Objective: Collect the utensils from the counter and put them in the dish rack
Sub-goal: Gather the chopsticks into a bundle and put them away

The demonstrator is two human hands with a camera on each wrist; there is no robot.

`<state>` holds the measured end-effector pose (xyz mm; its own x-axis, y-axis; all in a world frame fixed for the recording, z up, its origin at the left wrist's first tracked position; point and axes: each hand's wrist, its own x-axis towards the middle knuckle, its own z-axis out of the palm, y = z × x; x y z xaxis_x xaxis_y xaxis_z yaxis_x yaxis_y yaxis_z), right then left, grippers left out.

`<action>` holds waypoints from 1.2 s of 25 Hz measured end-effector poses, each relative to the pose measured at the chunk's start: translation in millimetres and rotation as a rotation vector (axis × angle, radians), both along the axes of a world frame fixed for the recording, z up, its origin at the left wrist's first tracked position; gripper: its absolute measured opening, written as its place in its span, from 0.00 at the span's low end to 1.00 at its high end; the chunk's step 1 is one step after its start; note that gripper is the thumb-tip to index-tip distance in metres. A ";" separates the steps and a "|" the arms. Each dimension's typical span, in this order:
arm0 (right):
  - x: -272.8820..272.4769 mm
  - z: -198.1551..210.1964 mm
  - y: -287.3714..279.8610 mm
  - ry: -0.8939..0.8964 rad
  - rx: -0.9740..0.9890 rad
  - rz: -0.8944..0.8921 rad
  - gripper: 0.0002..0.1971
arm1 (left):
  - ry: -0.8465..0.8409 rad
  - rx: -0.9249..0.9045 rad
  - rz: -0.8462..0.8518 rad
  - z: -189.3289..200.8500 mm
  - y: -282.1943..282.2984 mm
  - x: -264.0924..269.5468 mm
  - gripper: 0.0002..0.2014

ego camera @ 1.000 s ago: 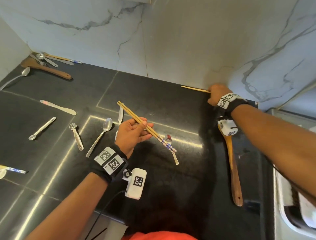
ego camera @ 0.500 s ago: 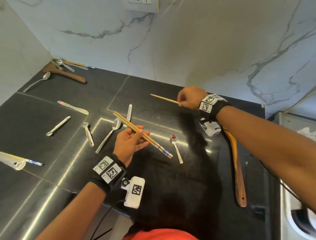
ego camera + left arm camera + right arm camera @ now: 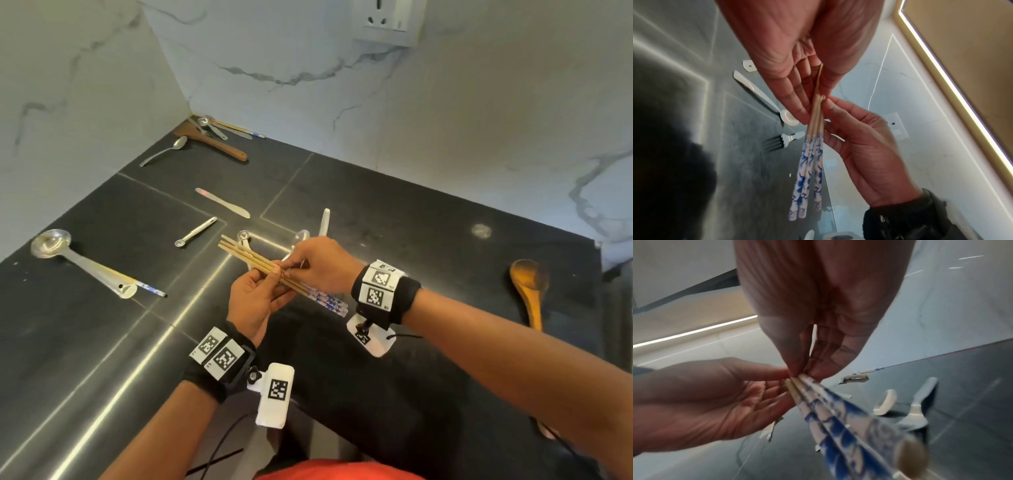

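Three wooden chopsticks with blue-and-white patterned ends are held together above the middle of the black counter. My left hand lies palm up under them, its fingers and thumb curled round the bundle. From the right, my right hand pinches the same chopsticks with thumb and fingertips. No dish rack shows in any view.
A steel ladle lies on a fourth chopstick at the left. A knife, measuring spoons, a spoon and a wooden spatula lie farther back. At the right lies a wooden spoon.
My right hand carried one chopstick from the back wall leftwards to the pair in my left hand. Both hands now hold all three together. The head view swung left.
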<state>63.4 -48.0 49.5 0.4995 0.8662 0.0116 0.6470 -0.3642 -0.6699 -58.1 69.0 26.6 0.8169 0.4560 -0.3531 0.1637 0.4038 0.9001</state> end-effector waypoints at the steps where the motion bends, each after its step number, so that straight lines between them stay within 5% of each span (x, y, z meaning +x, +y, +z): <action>1: -5.5 2.9 14.7 -0.053 -0.040 0.049 0.10 | 0.004 -0.001 0.020 -0.3 13.3 -4.4 0.09; 9: -31.6 9.4 142.0 -0.162 -0.158 0.333 0.19 | 0.035 0.017 0.204 -1.1 129.5 -47.2 0.09; 21: -52.1 -24.0 336.5 -0.202 -0.380 0.336 0.12 | 0.120 0.036 0.464 -15.0 266.1 -143.0 0.09; 30: -56.9 -46.3 352.1 -0.281 -0.644 0.239 0.10 | 0.130 -0.011 0.454 -20.5 277.8 -154.0 0.10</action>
